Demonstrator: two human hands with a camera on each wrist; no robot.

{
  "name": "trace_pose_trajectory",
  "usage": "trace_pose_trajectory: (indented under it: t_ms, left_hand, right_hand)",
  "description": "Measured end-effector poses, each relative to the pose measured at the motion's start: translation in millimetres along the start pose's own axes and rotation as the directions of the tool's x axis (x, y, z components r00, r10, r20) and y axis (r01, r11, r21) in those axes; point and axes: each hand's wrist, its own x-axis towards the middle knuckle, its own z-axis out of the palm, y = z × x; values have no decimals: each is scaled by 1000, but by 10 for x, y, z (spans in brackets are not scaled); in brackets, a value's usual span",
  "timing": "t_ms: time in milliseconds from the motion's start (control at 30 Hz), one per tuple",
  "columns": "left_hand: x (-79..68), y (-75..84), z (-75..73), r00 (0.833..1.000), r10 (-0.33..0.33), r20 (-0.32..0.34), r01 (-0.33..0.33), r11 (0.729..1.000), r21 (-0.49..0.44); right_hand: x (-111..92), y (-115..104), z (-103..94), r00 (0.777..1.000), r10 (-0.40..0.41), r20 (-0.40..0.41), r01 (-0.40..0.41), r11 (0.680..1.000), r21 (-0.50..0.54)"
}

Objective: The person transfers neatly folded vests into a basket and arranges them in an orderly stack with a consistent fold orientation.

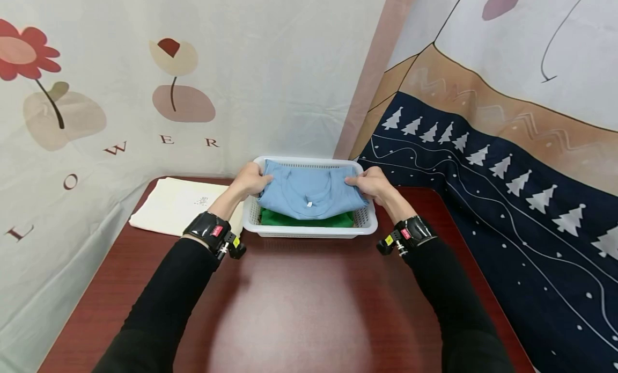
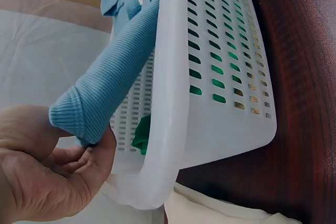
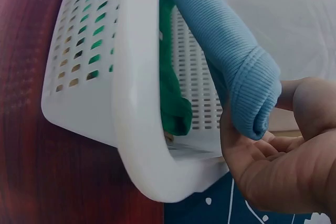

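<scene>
A folded light blue ribbed shirt lies level across the top of a white plastic basket, its neckline and small tag facing up. My left hand pinches the shirt's left end between thumb and fingers; in the left wrist view that hand is at the basket's corner. At the other end my right hand grips the shirt, thumb on top, and in the right wrist view the fingers curl under its rolled edge. Below the blue shirt, green cloth lies inside the basket.
A cream folded cloth lies left of the basket on the dark red wooden table. Behind the table hangs a pale curtain with flower prints. A navy cloth with white trees hangs along the right side.
</scene>
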Motion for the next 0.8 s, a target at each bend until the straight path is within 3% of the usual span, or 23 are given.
trace_pose_trajectory:
  t_ms: [267, 433, 567, 600, 633, 800]
  left_hand:
    - [48, 21, 125, 1000, 22, -22, -18, 987, 161]
    - [102, 5, 200, 1000, 4, -16, 0, 969, 245]
    - [223, -93, 251, 999, 32, -2, -30, 952, 304]
    - [392, -265, 290, 998, 68, -3, -64, 953, 295]
    - [448, -301, 310, 997, 72, 5, -70, 948, 310]
    - [612, -362, 400, 998, 33, 48, -48, 935, 352]
  right_hand:
    - [21, 8, 118, 996, -26, -80, 7, 974, -226]
    - [31, -21, 200, 994, -31, -106, -2, 953, -304]
    - [39, -32, 258, 993, -45, -110, 4, 936, -352]
    - [44, -33, 273, 993, -51, -108, 7, 929, -369]
    - [51, -34, 289, 993, -52, -104, 8, 923, -385]
    - [81, -39, 359, 998, -39, -57, 8, 884, -468]
